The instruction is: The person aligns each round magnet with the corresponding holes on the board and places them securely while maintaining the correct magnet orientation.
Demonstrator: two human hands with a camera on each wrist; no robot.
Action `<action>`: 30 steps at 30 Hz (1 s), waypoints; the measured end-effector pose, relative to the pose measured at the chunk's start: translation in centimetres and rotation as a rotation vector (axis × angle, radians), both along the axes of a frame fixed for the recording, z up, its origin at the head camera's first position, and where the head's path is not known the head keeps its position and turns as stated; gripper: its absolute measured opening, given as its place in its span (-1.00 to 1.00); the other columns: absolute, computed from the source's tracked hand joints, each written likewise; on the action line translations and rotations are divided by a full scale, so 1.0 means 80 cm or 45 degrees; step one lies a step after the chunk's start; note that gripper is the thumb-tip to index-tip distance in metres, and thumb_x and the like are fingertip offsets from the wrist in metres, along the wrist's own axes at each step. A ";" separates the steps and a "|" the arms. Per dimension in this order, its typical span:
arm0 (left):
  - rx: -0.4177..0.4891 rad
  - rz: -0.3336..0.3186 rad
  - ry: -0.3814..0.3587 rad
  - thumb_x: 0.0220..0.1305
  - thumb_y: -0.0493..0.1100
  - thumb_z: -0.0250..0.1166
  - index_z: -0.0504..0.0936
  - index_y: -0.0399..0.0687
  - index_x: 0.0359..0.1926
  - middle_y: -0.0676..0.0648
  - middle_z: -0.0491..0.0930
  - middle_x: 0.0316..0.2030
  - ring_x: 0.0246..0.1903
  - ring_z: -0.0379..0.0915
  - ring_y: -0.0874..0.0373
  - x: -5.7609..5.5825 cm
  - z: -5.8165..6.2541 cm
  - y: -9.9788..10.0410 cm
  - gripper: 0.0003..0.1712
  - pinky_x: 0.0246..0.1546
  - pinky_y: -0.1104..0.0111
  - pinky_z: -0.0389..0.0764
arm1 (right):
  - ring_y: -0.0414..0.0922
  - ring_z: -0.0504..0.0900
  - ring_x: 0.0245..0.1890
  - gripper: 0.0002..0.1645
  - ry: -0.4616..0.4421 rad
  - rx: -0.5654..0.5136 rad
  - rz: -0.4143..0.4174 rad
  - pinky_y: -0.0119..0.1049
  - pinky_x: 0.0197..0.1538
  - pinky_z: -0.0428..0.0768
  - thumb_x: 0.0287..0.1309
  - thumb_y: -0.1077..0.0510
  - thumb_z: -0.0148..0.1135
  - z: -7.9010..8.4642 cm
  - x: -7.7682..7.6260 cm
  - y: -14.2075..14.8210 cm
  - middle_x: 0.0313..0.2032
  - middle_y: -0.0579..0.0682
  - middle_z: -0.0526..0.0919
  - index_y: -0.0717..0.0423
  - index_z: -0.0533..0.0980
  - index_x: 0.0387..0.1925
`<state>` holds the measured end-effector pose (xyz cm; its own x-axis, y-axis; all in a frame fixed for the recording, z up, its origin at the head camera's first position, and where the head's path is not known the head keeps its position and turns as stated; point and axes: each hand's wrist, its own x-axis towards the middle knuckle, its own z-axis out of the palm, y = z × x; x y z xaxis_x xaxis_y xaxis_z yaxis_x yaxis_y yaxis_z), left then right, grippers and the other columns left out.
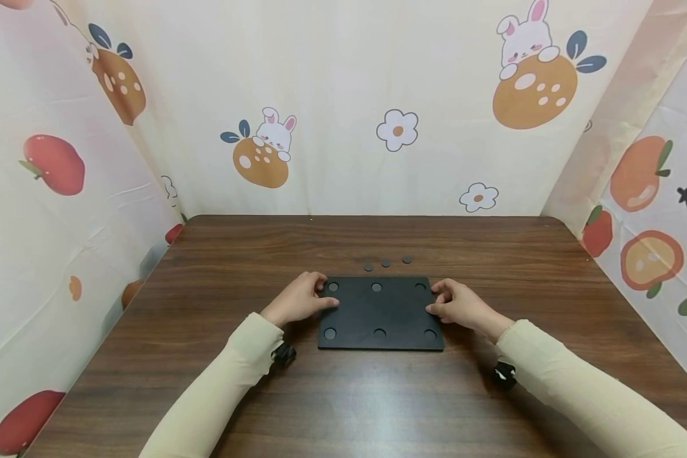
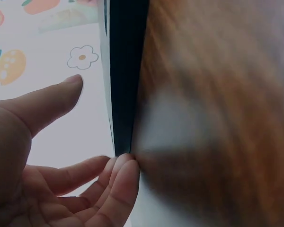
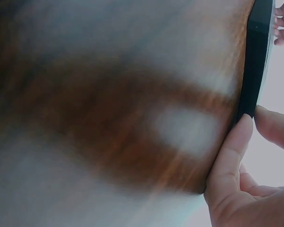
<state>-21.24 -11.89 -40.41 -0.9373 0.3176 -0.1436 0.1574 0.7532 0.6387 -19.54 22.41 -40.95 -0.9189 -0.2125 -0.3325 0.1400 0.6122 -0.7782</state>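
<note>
A flat black rectangular board with several round recesses lies on the table. Three recesses look filled with grey rounds: back left, back middle and front left; the other three show a dark crescent along the rim. My left hand is at the board's left side. Its fingertips touch the edge near the back corner, while the thumb stands raised off the surface. On the opposite side, my right hand pinches the right edge between thumb and index finger. Three small dark discs lie in a loose row behind the board.
The brown wood-grain table reaches back to a printed curtain. Curtains also hang along its left and right sides. A dark strap device sits on each wrist, below the light sleeves.
</note>
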 end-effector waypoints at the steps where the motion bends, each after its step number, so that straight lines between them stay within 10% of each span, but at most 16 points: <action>1: -0.004 0.001 -0.007 0.24 0.06 0.37 0.37 -0.28 0.32 -0.17 0.49 0.07 -0.05 0.47 0.05 0.001 -0.001 -0.001 -0.23 0.09 0.12 0.50 | -0.13 0.58 -0.29 -0.34 0.001 0.001 0.003 -0.21 -0.13 0.67 0.27 0.16 0.28 0.000 0.000 0.000 -0.26 0.08 0.50 0.34 0.25 0.28; 30: 0.021 0.025 -0.061 0.11 -0.05 0.49 0.46 -0.28 0.18 -0.07 0.53 -0.16 -0.24 0.41 0.13 0.010 -0.005 -0.004 -0.31 -0.12 0.25 0.50 | -0.14 0.60 -0.25 -0.36 -0.013 -0.019 0.022 -0.22 -0.11 0.67 0.30 0.18 0.21 -0.001 -0.003 0.004 -0.22 0.09 0.51 0.35 0.23 0.30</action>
<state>-20.43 -12.23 -40.78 -0.9354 0.3023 -0.1832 0.1119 0.7449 0.6577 -19.78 22.77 -41.03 -0.9116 -0.2334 -0.3384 0.1373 0.6030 -0.7858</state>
